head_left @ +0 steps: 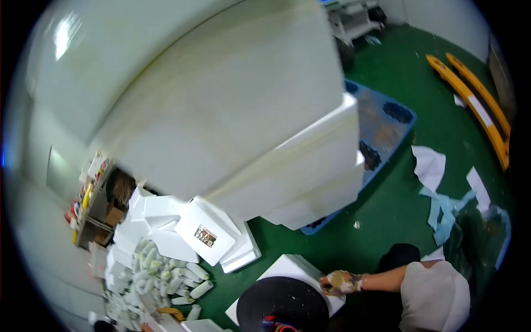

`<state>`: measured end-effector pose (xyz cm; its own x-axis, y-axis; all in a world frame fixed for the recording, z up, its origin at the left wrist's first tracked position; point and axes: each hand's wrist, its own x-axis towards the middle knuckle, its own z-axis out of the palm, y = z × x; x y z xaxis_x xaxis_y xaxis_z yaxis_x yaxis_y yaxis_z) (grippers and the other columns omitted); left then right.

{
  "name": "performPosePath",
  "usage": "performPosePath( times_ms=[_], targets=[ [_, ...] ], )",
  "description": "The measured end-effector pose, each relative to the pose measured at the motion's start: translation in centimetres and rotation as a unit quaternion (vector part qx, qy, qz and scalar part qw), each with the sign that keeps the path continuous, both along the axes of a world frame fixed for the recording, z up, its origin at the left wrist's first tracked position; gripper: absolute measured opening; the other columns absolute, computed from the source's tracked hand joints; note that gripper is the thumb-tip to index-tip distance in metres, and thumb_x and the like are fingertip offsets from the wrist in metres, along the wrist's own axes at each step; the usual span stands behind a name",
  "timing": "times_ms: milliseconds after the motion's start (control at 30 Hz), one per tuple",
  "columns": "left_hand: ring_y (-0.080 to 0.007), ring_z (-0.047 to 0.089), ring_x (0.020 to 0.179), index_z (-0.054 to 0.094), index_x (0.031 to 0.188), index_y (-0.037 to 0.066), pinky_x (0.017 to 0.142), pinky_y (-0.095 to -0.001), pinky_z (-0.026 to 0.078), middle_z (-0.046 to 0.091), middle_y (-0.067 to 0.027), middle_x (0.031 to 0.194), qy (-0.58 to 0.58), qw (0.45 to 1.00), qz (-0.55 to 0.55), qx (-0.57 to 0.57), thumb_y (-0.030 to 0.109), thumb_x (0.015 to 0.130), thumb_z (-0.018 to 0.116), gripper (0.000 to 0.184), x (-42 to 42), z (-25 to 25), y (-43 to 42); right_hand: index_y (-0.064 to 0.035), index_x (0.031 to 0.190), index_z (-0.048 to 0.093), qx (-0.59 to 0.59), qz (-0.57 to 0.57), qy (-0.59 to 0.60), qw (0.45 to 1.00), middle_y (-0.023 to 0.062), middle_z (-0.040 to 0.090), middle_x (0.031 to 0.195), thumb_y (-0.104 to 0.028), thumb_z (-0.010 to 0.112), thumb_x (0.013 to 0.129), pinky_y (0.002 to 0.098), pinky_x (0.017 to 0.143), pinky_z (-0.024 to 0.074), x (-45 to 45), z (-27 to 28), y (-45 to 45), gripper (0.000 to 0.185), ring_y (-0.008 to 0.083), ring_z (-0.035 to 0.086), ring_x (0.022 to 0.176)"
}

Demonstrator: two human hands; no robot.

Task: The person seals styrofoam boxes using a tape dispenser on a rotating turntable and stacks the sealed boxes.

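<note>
My right hand (340, 283), in a camouflage-patterned glove, reaches in from the lower right. Its fingers appear curled at the edge of a white foam box (296, 265) on the floor. A round black disc, like a stool seat (279, 301), covers much of that box, close beside my fingertips. Something small, red and multicoloured (276, 325), shows at the bottom edge. The bare forearm runs back to a pale sleeve (434, 290). My left hand is out of view.
Large white foam boxes (310, 160) are stacked on a blue pallet (395, 130), very near. White lids (213, 232) and a heap of pale, long vegetables (174, 282) lie left. Yellow pallet-jack forks (470, 99) and scraps of sheeting (428, 166) lie right. Shelving (97, 210) stands far left.
</note>
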<state>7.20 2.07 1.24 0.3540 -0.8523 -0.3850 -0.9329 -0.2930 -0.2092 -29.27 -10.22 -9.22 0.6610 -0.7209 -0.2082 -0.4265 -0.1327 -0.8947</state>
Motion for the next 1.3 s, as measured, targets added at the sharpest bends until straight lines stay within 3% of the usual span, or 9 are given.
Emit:
performPosePath(
  times_ms=[167, 233, 300, 467, 633, 700, 1000, 1133, 1300],
  targets=[
    [-0.0372, 0.062, 0.095, 0.063, 0.101, -0.001, 0.082, -0.0431, 0.049, 0.064, -0.023, 0.096, -0.007, 0.992, -0.004, 0.123, 0.031, 0.086, 0.058, 0.036, -1.3, 1.6, -2.7, -0.0094, 0.089, 0.063, 0.037, -0.1, -0.04, 0.993, 0.0117, 0.066, 0.081, -0.032, 0.064, 0.076, 0.0375, 0.067, 0.0487, -3.1, -1.5, -0.9, 0.026, 0.0279, 0.063, 0.074],
    [-0.0279, 0.061, 0.094, 0.055, 0.111, -0.001, 0.084, -0.0362, 0.047, 0.063, -0.0175, 0.101, 0.189, 0.979, -0.061, 0.039, 0.025, 0.088, 0.063, 0.036, -3.5, 2.6, -3.9, -0.0073, 0.087, 0.063, 0.075, -0.137, -0.092, 0.983, 0.0128, 0.067, 0.08, -0.033, 0.062, 0.08, 0.0368, 0.063, 0.0485, -5.6, -2.6, -0.4, 0.026, 0.0289, 0.063, 0.07],
    [-0.0348, 0.063, 0.092, 0.061, 0.107, 0.0, 0.081, -0.0401, 0.049, 0.065, -0.02, 0.098, 0.371, 0.925, -0.045, -0.069, 0.024, 0.085, 0.06, 0.033, -13.4, 11.8, -8.9, -0.0045, 0.084, 0.061, 0.428, -0.249, -0.274, 0.825, 0.0099, 0.065, 0.076, -0.024, 0.06, 0.085, 0.0344, 0.057, 0.0484, -6.9, -2.3, 0.7, 0.019, 0.0224, 0.061, 0.063],
    [-0.0177, 0.063, 0.083, 0.06, 0.106, -0.003, 0.075, -0.0289, 0.049, 0.066, -0.0109, 0.091, 0.416, 0.893, -0.003, -0.17, 0.013, 0.089, 0.059, 0.024, -21.6, 27.7, -20.7, -0.0028, 0.092, 0.062, 0.508, -0.384, -0.591, 0.495, 0.0114, 0.066, 0.084, -0.026, 0.055, 0.088, 0.0341, 0.062, 0.051, -14.6, 1.7, 1.8, 0.025, 0.0225, 0.063, 0.068],
    [-0.0211, 0.065, 0.079, 0.058, 0.107, -0.003, 0.066, -0.0306, 0.052, 0.066, -0.0124, 0.089, 0.421, 0.862, 0.179, -0.217, 0.021, 0.087, 0.061, 0.032, -19.0, 29.1, -22.3, -0.0061, 0.093, 0.064, 0.383, -0.589, -0.378, 0.603, 0.0109, 0.067, 0.08, -0.052, 0.051, 0.084, 0.0402, 0.062, 0.0522, -27.4, 6.5, 14.8, 0.048, 0.0263, 0.063, 0.064],
    [-0.0229, 0.065, 0.078, 0.051, 0.116, 0.0, 0.067, -0.0315, 0.054, 0.065, -0.0137, 0.094, 0.482, 0.805, 0.222, -0.265, 0.026, 0.087, 0.062, 0.04, -14.9, 26.5, -23.0, -0.0095, 0.08, 0.056, 0.449, -0.677, -0.3, 0.5, 0.006, 0.058, 0.07, -0.023, 0.056, 0.087, 0.0317, 0.054, 0.0496, -33.5, 6.1, 24.9, 0.016, 0.0187, 0.057, 0.057],
    [-0.0225, 0.066, 0.079, 0.062, 0.1, 0.004, 0.069, -0.0307, 0.052, 0.067, -0.01, 0.09, 0.123, 0.955, 0.236, -0.13, 0.03, 0.085, 0.062, 0.03, -13.0, 17.6, -18.4, -0.0065, 0.074, 0.058, 0.467, -0.73, 0.01, 0.498, 0.0065, 0.055, 0.064, -0.023, 0.059, 0.086, 0.0308, 0.049, 0.042, -43.8, 29.0, 33.7, 0.02, 0.0165, 0.052, 0.053],
    [-0.0219, 0.065, 0.08, 0.065, 0.095, 0.005, 0.07, -0.0302, 0.052, 0.067, -0.008, 0.088, 0.244, 0.961, 0.126, -0.025, 0.03, 0.085, 0.062, 0.028, -26.4, 14.5, -15.0, -0.0051, 0.072, 0.059, 0.439, -0.682, 0.026, 0.585, 0.0067, 0.054, 0.062, -0.023, 0.06, 0.086, 0.0304, 0.047, 0.0387, -46.7, 35.0, 26.2, 0.023, 0.0156, 0.05, 0.051],
    [-0.0279, 0.062, 0.095, 0.063, 0.107, 0.006, 0.085, -0.0353, 0.047, 0.063, -0.0169, 0.104, 0.598, 0.8, -0.05, 0.03, 0.026, 0.086, 0.058, 0.03, -48.3, 30.2, -25.5, -0.0023, 0.073, 0.06, 0.268, -0.479, 0.151, 0.822, 0.0054, 0.054, 0.06, -0.024, 0.059, 0.087, 0.0314, 0.045, 0.0375, -50.4, 31.5, 6.3, 0.026, 0.0159, 0.048, 0.049]
  ],
)
